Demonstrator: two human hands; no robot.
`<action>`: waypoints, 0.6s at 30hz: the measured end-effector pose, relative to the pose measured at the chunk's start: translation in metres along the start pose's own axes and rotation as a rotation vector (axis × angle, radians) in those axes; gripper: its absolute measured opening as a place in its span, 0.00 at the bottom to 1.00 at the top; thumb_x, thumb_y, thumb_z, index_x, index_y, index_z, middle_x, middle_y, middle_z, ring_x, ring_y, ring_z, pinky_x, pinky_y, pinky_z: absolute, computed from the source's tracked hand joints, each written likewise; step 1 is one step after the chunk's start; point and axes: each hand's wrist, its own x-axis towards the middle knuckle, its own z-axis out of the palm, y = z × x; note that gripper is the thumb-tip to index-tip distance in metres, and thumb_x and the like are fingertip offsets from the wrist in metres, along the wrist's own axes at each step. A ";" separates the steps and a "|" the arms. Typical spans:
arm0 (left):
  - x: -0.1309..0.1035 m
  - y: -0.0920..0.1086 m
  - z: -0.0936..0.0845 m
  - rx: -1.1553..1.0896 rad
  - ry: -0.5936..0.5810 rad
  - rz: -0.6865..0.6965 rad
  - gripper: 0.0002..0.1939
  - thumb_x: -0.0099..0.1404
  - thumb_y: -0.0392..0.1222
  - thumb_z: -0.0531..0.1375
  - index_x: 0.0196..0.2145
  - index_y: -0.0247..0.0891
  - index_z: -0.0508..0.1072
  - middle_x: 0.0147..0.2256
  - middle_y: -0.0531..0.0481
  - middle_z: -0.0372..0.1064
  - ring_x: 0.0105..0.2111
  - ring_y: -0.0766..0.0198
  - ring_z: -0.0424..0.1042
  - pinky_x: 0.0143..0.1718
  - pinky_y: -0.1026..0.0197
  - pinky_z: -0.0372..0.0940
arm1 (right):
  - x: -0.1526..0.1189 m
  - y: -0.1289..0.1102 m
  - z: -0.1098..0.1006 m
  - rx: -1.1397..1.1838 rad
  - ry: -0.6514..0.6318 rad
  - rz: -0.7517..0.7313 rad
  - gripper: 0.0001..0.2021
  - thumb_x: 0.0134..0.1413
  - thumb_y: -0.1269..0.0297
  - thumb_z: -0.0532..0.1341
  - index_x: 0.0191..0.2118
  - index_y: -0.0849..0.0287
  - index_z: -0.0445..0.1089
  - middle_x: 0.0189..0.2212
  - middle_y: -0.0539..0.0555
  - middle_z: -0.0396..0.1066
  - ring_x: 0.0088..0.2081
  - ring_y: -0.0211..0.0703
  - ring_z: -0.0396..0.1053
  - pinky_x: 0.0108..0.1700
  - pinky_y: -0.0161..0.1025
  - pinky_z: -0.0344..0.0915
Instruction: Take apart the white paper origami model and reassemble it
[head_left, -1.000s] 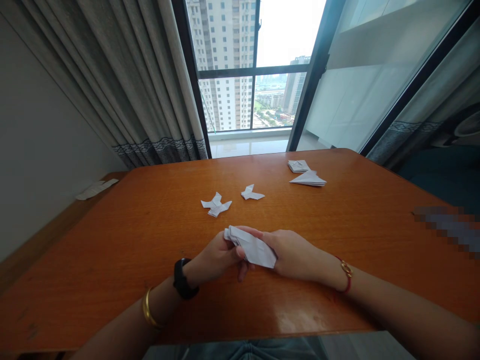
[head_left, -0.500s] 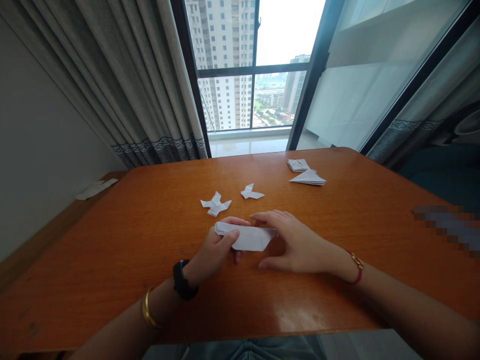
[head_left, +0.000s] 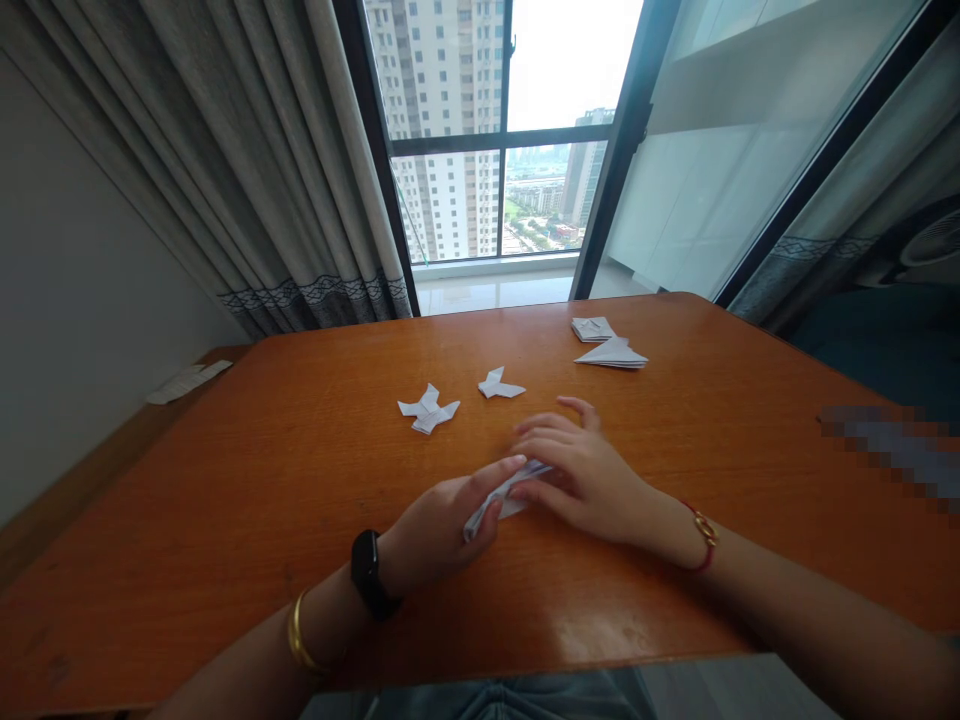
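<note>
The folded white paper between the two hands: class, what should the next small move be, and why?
Closing the right hand gently on the far end of the folded white paper seems best: the left hand holds the nearer end between thumb and fingers, while the right hand's fingers curve loosely around the other end, with no firm grip visible.

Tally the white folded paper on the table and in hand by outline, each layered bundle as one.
Part-hidden white paper bundle between left hand and right hand: 1
Pinwheel-like white paper: 1
Three-pointed white paper: 1
Squarish white paper: 1
Triangular white paper: 1
Total: 5
</note>
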 end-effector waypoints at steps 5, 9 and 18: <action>0.003 0.003 0.002 0.029 -0.126 -0.125 0.28 0.70 0.40 0.51 0.64 0.40 0.47 0.51 0.42 0.69 0.45 0.59 0.73 0.45 0.58 0.68 | 0.008 0.006 -0.007 0.248 -0.300 0.094 0.11 0.62 0.61 0.55 0.32 0.60 0.70 0.29 0.52 0.72 0.31 0.38 0.67 0.37 0.35 0.60; 0.004 -0.003 0.002 0.052 -0.146 -0.265 0.39 0.67 0.49 0.56 0.66 0.38 0.39 0.38 0.49 0.71 0.31 0.63 0.72 0.34 0.62 0.66 | 0.007 0.066 -0.042 0.140 -0.426 0.293 0.14 0.60 0.55 0.55 0.32 0.59 0.71 0.29 0.52 0.73 0.30 0.40 0.66 0.32 0.35 0.59; 0.007 0.002 0.000 0.020 -0.217 -0.312 0.30 0.68 0.46 0.54 0.64 0.40 0.49 0.33 0.52 0.70 0.26 0.67 0.66 0.31 0.65 0.61 | -0.027 0.191 -0.080 -0.484 -0.156 0.650 0.17 0.60 0.54 0.53 0.38 0.57 0.76 0.37 0.62 0.75 0.38 0.55 0.67 0.36 0.47 0.51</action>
